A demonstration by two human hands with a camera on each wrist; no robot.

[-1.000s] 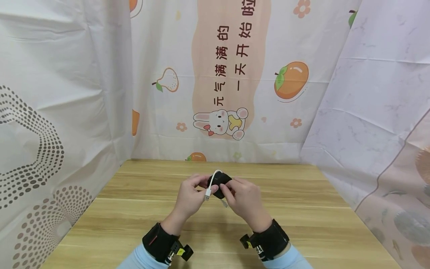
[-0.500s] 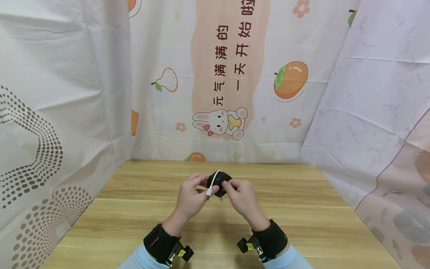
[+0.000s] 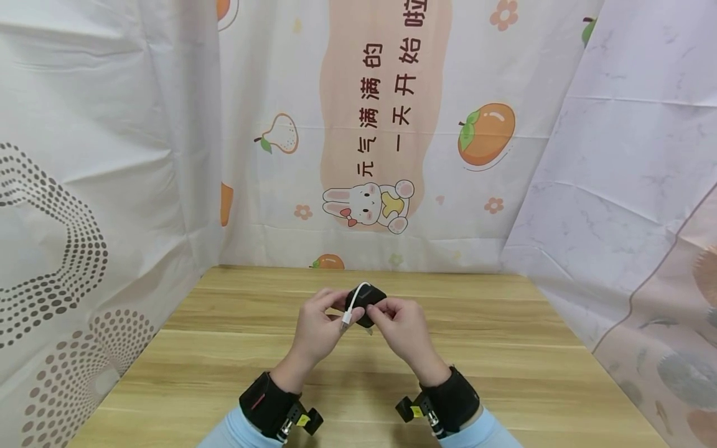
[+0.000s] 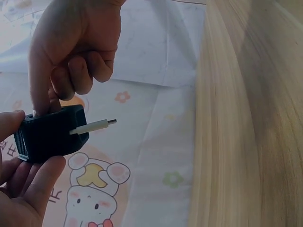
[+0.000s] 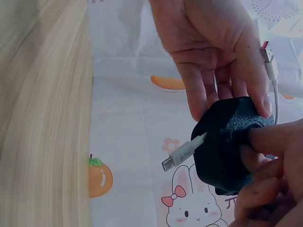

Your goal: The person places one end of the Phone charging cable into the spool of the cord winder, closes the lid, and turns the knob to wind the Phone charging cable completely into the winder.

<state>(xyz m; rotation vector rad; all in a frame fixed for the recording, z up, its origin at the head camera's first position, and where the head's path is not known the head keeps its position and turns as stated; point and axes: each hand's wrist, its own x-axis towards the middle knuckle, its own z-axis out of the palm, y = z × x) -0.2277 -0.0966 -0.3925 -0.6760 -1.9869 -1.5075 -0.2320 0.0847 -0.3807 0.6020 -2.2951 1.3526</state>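
Observation:
A black, faceted cable box (image 5: 218, 151) is held up over the table between both hands. My left hand (image 3: 318, 323) grips its left side with thumb and fingers. The right hand (image 3: 404, 330) pinches at a small round black part (image 5: 255, 128) on the box's face, with finger and thumb close together there. A short white plug (image 4: 93, 126) with a metal tip sticks out of one side. The white cable (image 3: 355, 295) arcs over the top and ends in a USB plug (image 5: 268, 53) hanging beside my left thumb. In the head view, fingers hide part of the box.
Beneath the hands is a wood-grain table (image 3: 235, 348). Printed cloth (image 3: 269, 205) hangs behind it, and more cloth (image 3: 605, 186) lines both sides. Each wrist carries a black strap (image 3: 450, 401) with a small camera.
My right thumb has shifted about on the box's face, and the right hand has risen slightly since a second ago. The left hand stays almost still, keeping its grip.

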